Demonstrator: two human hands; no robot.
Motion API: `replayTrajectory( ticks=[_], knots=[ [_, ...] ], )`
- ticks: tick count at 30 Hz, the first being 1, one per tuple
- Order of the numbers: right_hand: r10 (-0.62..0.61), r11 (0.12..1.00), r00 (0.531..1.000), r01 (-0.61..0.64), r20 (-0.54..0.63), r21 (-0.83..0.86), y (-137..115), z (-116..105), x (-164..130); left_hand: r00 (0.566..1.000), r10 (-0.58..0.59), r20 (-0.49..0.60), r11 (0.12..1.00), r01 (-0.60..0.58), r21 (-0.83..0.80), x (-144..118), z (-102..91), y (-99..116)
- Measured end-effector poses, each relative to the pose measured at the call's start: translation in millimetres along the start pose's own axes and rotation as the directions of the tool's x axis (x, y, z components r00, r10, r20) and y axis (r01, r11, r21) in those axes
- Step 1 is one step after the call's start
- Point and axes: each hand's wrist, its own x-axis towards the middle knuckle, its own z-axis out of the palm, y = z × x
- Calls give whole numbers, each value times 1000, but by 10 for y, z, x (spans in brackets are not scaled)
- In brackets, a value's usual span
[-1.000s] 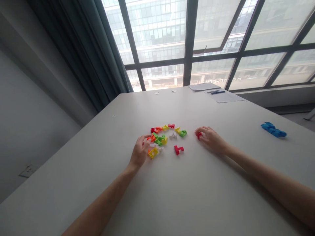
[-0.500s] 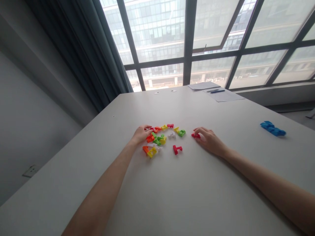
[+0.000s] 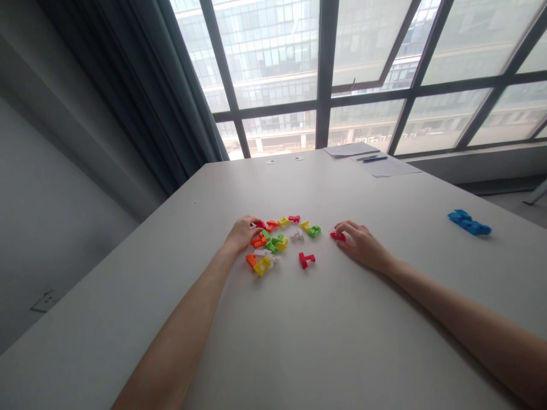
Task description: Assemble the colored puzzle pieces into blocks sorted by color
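Note:
Small plastic building pieces in several colours lie in a loose cluster on the white table (image 3: 273,319). At the cluster's far left edge, my left hand (image 3: 243,232) has its fingers closed on a red piece (image 3: 260,225). My right hand (image 3: 358,244) rests to the right of the cluster, its fingers pinching another red piece (image 3: 337,236) against the tabletop. Between the hands lie a white piece (image 3: 297,235), a green piece (image 3: 314,231) and, closer to me, a loose red piece (image 3: 306,260). A yellow piece (image 3: 262,266) sits at the near left.
Joined blue pieces (image 3: 469,222) lie far to the right. Paper sheets (image 3: 395,166) and a dark pen (image 3: 375,159) are at the table's back edge, below the window. A dark curtain (image 3: 171,114) hangs at the left, beyond the table edge.
My left hand has drawn slightly left and closed on the red piece, which shows more clearly. My right hand keeps its hold, and the whole view has shifted a little.

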Motion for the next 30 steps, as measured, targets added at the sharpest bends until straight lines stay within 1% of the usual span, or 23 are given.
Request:
replayTrajectory(
  ticks=[4,8,11,13,15,17,18,21,24,27,30],
  knots=[
    [6,1000,1000,-6,-6,-13,13,3,2,1000,14,-18,1000,-14,2,-14,-3,-42],
    [12,999,1000,-13,-26,-40,18,15,4,996,19,-81,1000,-20,-11,-76,-16,-58],
    [28,998,999,-29,-26,-55,15,17,2,991,34,-128,999,-39,-35,-134,-54,-14],
    [37,997,999,-39,-33,-62,12,10,0,985,50,-163,997,-60,-56,-184,-87,77],
    [40,997,998,-43,-54,-61,2,-3,-2,974,86,-209,990,-108,-96,-266,-100,225],
    [31,998,996,-36,-88,-48,-28,-20,-4,946,172,-274,955,-229,-190,-402,-64,407],
    [22,999,994,-26,-106,-36,-54,-30,-5,935,221,-278,932,-287,-223,-492,-23,497],
    [-42,999,991,46,-126,23,-182,-58,-14,894,362,-265,865,-428,-262,-809,171,700],
    [-165,982,983,171,-84,77,-333,-81,-30,852,458,-253,840,-508,-189,-1068,366,771],
    [-253,962,967,255,-42,94,-411,-97,-42,825,537,-177,828,-556,-80,-1179,454,776],
    [-267,958,963,269,-36,103,-412,-107,-48,805,580,-126,812,-583,13,-1196,461,787]
  ],
)
